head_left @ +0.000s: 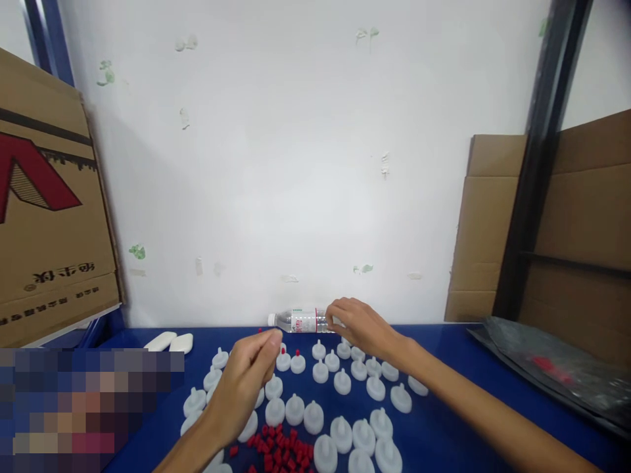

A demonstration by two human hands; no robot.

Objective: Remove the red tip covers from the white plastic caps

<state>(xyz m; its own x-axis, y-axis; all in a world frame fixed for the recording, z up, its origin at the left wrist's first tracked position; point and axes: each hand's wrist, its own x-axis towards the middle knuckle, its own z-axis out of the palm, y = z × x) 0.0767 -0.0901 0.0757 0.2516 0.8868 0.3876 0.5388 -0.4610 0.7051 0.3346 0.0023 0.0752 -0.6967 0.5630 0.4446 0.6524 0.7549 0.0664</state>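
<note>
My left hand [246, 381] hovers over several white plastic caps [345, 407] standing in rows on the blue table [434, 427]. Its fingertips are pinched together; what they hold is too small to name. My right hand [359, 326] reaches to the back of the table. Its curled fingers rest on a clear plastic water bottle [298, 320] lying on its side against the wall. Two caps [290, 361] in the back row carry red tips. A pile of small red plastic pieces [280, 453] lies at the near edge.
A printed cardboard box [49, 217] leans at the left, flat cardboard sheets [582, 217] stand at the right behind a dark post [542, 151]. A dark plastic bag [557, 374] lies at the right. Two white oval pieces [170, 341] lie at back left.
</note>
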